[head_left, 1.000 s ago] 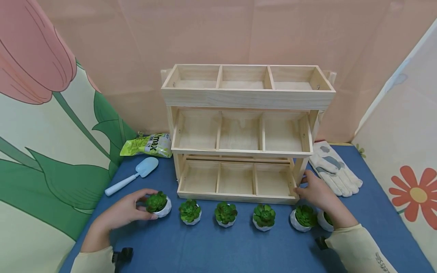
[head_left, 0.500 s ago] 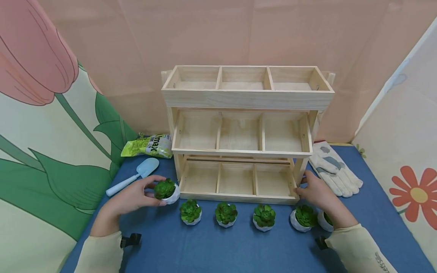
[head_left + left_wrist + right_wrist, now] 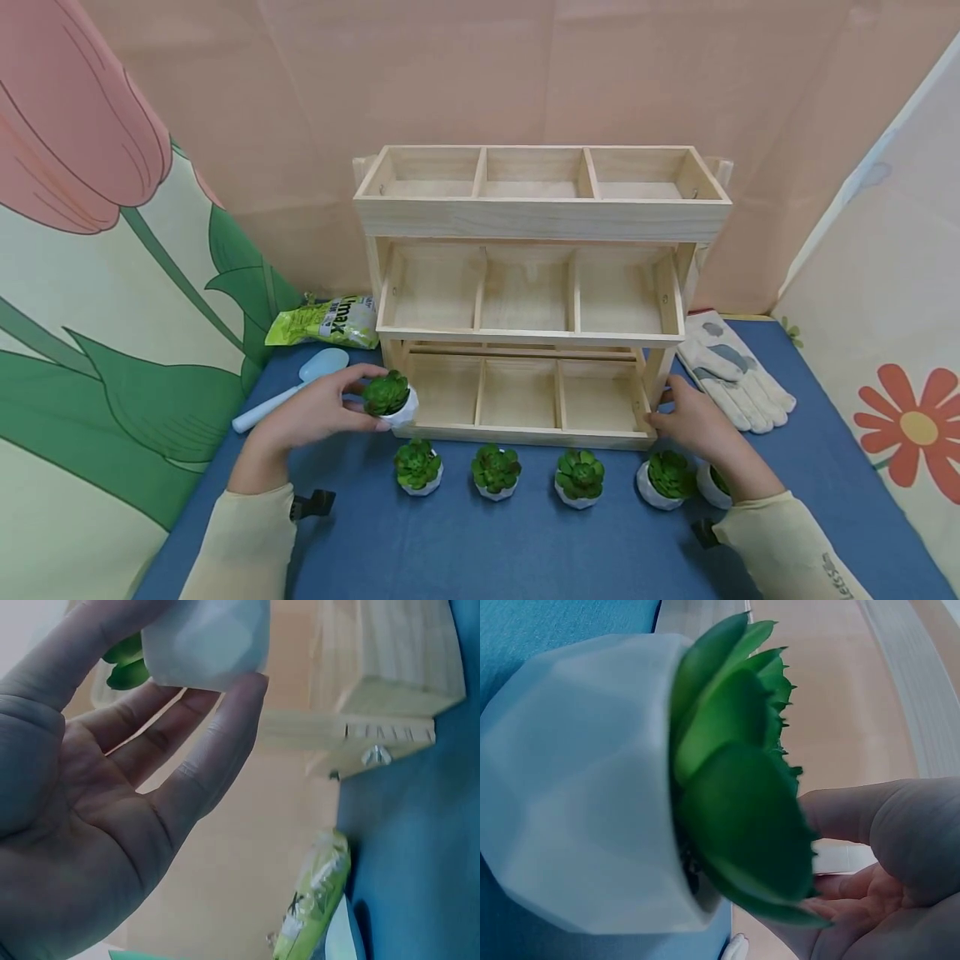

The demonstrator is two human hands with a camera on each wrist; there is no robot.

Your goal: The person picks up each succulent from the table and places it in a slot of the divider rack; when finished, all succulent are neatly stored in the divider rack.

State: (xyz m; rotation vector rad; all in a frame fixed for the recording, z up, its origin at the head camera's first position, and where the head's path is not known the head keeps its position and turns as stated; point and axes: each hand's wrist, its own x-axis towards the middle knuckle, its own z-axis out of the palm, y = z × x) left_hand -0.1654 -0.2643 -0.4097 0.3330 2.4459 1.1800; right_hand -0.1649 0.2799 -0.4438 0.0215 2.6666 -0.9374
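Observation:
Between thumb and fingers my left hand (image 3: 322, 408) holds a potted succulent (image 3: 387, 393) in a white faceted pot, raised and tilted by the left front corner of the bottom tray. The left wrist view shows its pot (image 3: 206, 645) against the fingertips. My right hand (image 3: 693, 421) grips the right end of the bottom tray of a three-tier wooden plant shelf (image 3: 543, 218); its fingers are partly hidden. Close to the right wrist camera stands another potted succulent (image 3: 592, 787), hiding part of that hand (image 3: 900, 855).
More potted succulents (image 3: 495, 471) stand in a row on the blue cloth (image 3: 465, 550) before the shelf. A light-blue trowel (image 3: 324, 363) and a green bag (image 3: 322, 323) lie left of it. White gloves (image 3: 735, 371) lie to the right.
My left hand has carried the potted succulent to the right and upward, from the left end of the row to the bottom tray's left corner. My right hand has stayed at the shelf.

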